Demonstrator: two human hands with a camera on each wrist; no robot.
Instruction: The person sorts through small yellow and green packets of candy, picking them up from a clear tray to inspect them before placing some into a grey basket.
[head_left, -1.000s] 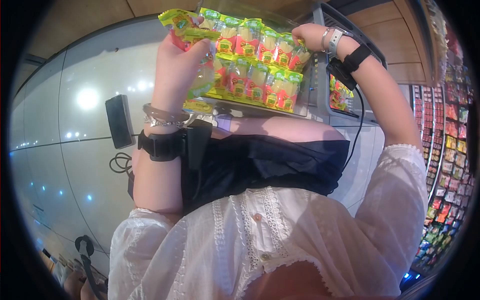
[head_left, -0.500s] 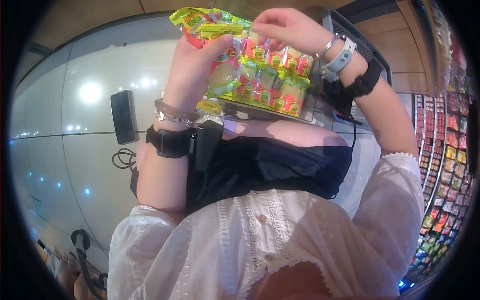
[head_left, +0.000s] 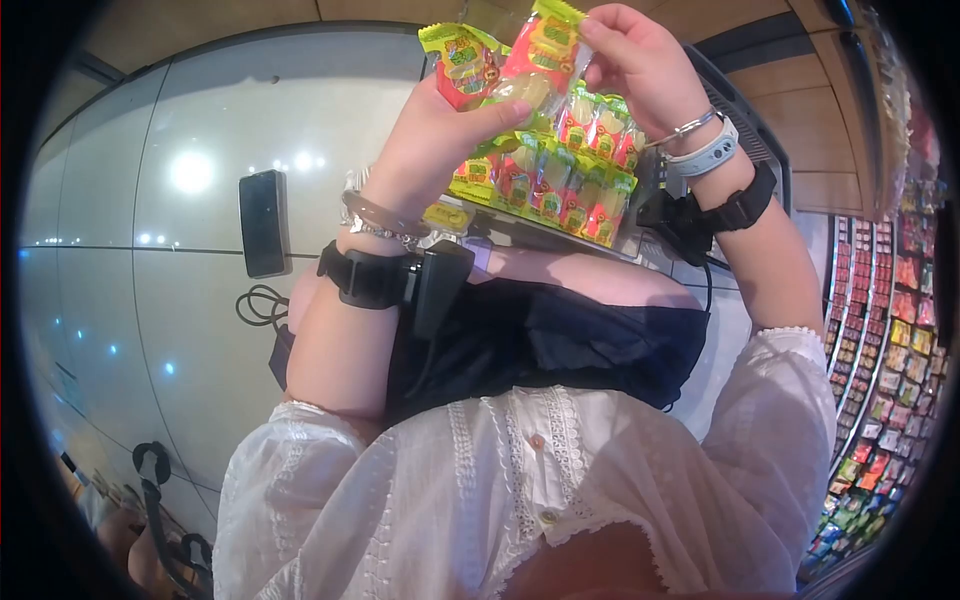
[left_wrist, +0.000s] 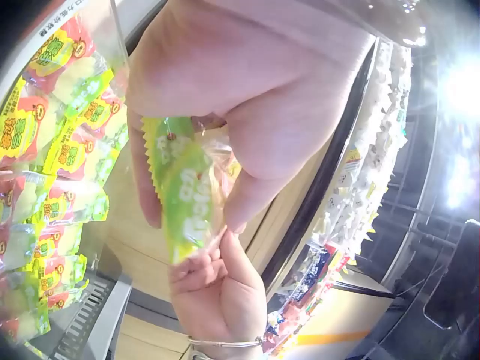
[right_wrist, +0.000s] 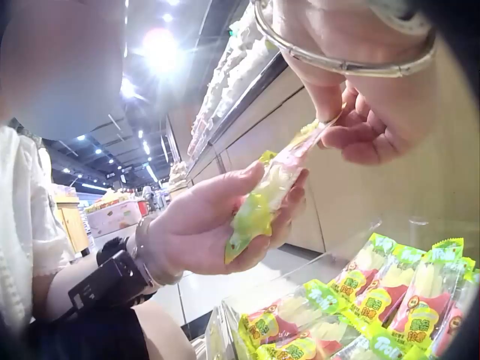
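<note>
My left hand [head_left: 440, 135] grips a small bundle of candy packets [head_left: 462, 70], yellow-green and red with clear windows, its thumb lying over the front one. The thumb and fingers of my right hand [head_left: 648, 75] pinch the upper corner of a packet [head_left: 552, 40], whose lower end lies under the left thumb. In the right wrist view this packet [right_wrist: 281, 176] stretches between both hands. Below them, a clear box [right_wrist: 217, 330] holds rows of the same packets [head_left: 590, 200], partly hidden by the hands in the head view.
A grey plastic crate [left_wrist: 94, 319] stands beside the box. On the tiled floor at left lie a phone [head_left: 262, 222] and a looped cable [head_left: 264, 304]. Shelves of small bagged goods [head_left: 890, 370] run along the right, and wooden cabinet fronts [head_left: 800, 100] rise beyond the crate.
My right hand has moved from the box's right end across to the left hand and now pinches a packet there. The left hand has shifted rightward over the box with its packets.
</note>
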